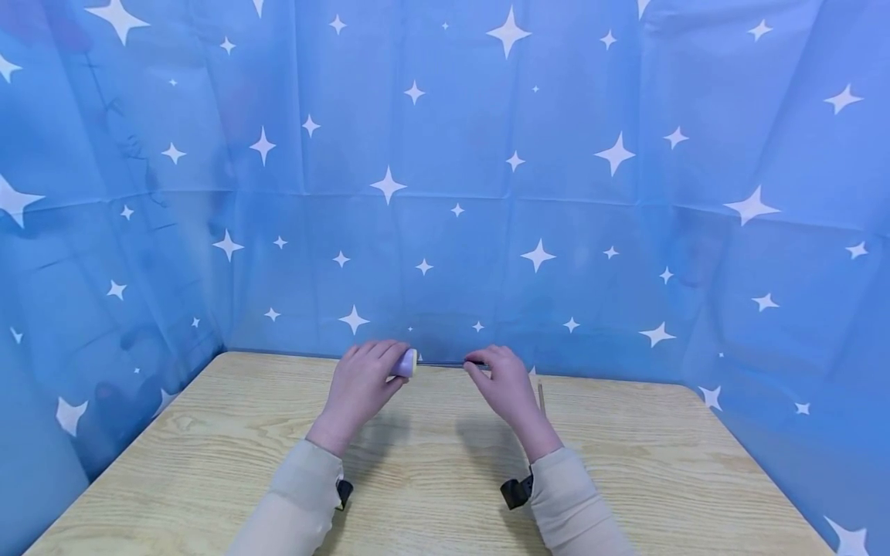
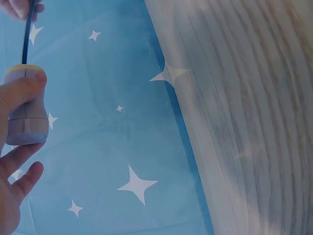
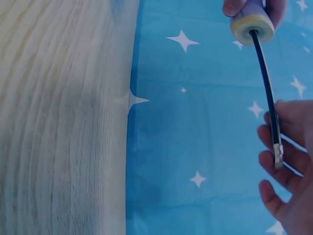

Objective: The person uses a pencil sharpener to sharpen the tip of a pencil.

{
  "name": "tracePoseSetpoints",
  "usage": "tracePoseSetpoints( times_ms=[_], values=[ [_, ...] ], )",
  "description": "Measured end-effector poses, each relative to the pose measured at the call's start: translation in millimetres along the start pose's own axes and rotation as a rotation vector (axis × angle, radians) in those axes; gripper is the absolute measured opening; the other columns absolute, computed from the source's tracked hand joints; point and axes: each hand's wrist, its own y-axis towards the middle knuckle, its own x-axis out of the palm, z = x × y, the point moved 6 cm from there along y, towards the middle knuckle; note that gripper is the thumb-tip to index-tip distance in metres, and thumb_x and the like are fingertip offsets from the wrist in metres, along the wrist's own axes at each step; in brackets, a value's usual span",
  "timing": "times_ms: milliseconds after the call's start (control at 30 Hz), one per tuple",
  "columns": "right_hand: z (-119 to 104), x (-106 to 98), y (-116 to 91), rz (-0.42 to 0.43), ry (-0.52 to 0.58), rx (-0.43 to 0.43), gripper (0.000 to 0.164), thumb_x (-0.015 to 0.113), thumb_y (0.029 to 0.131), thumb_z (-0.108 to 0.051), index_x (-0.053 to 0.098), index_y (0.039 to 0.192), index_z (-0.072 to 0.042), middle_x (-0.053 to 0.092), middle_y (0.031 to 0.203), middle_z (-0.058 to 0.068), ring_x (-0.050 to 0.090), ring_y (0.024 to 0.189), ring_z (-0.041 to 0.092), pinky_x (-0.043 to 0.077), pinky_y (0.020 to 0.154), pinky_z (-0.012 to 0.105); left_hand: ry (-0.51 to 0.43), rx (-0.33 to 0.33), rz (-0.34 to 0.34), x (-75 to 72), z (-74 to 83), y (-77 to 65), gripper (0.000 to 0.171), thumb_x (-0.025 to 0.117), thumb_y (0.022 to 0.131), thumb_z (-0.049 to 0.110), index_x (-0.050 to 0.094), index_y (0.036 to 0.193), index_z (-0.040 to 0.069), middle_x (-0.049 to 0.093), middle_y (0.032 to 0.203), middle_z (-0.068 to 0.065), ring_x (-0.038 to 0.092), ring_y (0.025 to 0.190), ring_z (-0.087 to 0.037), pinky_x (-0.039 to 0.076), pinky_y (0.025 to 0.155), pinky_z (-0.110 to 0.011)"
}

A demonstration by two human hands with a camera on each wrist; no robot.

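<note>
A lilac, rounded pencil sharpener (image 2: 28, 110) with a pale yellow rim is gripped in my left hand (image 1: 358, 386), held sideways above the far part of the table. A dark pencil (image 3: 266, 83) runs from the hole in its yellow end across to my right hand (image 1: 506, 390). The thumb and fingers of that hand pinch the pencil near its other end, where a silvery metal band (image 3: 278, 154) shows in the right wrist view. The pencil's tip is hidden inside the sharpener.
A thin light-coloured pencil (image 1: 541, 395) lies on the wooden table (image 1: 431, 479), just beyond my right wrist. Blue cloth (image 1: 445, 232) with white stars hangs behind the table's far edge and along both sides.
</note>
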Motion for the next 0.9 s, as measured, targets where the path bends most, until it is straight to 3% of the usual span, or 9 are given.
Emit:
tracePoseSetpoints(
  times_ms=[267, 600, 900],
  values=[
    [-12, 0, -3, 0.089, -0.181, -0.14, 0.011, 0.071, 0.09, -0.02, 0.076, 0.099, -0.016, 0.068, 0.095, -0.001, 0.057, 0.088, 0.021, 0.044, 0.079, 0.046, 0.008, -0.012, -0.002, 0.9, -0.4, 0.1, 0.051, 0.087, 0.072, 0.023, 0.066, 0.119, 0.015, 0.068, 0.114, -0.002, 0.063, 0.104, -0.024, 0.05, 0.084, -0.041],
    [-26, 7, -6, 0.139, -0.246, -0.289, 0.013, 0.078, 0.083, -0.013, 0.077, 0.095, -0.014, 0.068, 0.089, -0.001, 0.058, 0.082, 0.02, 0.044, 0.066, 0.039, 0.024, 0.005, 0.0, 3.2, 2.8, -0.3, 0.051, 0.087, 0.072, 0.023, 0.066, 0.118, 0.016, 0.068, 0.112, -0.001, 0.063, 0.102, -0.024, 0.05, 0.079, -0.041],
    [-27, 6, -7, 0.182, -0.267, -0.319, 0.014, 0.078, 0.081, -0.01, 0.077, 0.094, -0.015, 0.068, 0.088, -0.001, 0.059, 0.081, 0.02, 0.044, 0.065, 0.039, 0.014, 0.009, -0.008, 3.3, 4.9, 0.2, 0.051, 0.086, 0.073, 0.024, 0.066, 0.12, 0.016, 0.068, 0.114, -0.001, 0.063, 0.103, -0.023, 0.05, 0.08, -0.039]
  ],
)
